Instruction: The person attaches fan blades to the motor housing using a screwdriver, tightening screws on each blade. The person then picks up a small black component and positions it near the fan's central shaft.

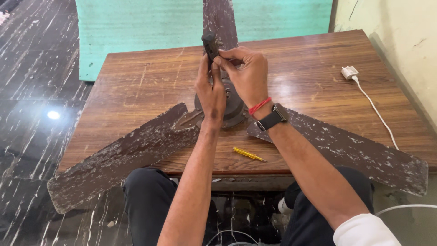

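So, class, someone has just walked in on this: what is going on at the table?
A seated person has an old brown ceiling fan lying on a wooden table, its three blades spread out. Both hands are raised over the motor hub: the left hand and right hand together grip a small dark part standing up from the hub. A yellow screwdriver lies untouched near the table's front edge, and a white charger with its cable sits to the right.
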